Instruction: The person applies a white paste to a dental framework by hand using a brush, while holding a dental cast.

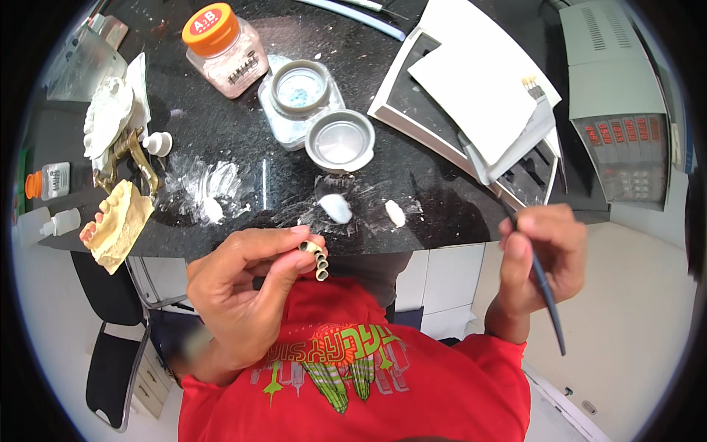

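My left hand (243,291) pinches a small dental bridge (317,259), a short row of three hollow tooth-shaped units, between thumb and fingers, held just in front of the black counter's front edge (294,247). My right hand (541,254) grips a thin dark brush (546,291) like a pen, its tip pointing up toward the tray at the counter's right and its handle slanting down to the right. The two hands are apart, roughly level with each other. White blobs of paste (336,208) lie on the counter just beyond the bridge.
On the counter stand an orange-lidded jar of pink powder (224,51), a glass dish with blue material (300,88) and a grey round lid (340,140). Yellow and white plaster jaw casts (121,221) lie at left. A white tray with paper (479,96) sits right. A grey machine (618,110) stands far right.
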Action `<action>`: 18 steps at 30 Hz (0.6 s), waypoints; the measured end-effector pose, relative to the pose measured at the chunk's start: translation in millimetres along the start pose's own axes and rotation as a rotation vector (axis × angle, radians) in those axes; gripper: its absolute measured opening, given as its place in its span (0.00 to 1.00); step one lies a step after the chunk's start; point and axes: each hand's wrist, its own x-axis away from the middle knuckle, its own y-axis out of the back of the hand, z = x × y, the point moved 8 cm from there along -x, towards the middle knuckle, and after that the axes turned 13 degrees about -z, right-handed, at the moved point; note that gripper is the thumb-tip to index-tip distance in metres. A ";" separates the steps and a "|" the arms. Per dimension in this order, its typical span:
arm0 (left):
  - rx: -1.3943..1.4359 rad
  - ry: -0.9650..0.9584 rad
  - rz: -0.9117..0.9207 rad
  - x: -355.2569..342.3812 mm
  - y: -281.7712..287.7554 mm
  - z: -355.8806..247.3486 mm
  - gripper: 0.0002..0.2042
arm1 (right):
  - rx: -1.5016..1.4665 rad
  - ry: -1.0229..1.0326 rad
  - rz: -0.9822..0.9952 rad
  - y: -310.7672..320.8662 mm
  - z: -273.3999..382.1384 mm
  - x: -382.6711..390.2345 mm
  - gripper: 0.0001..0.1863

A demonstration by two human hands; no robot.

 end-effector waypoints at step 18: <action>-0.016 -0.030 0.041 -0.7 -1.0 0.2 0.07 | 0.377 0.031 0.135 -7.8 6.3 -32.2 0.11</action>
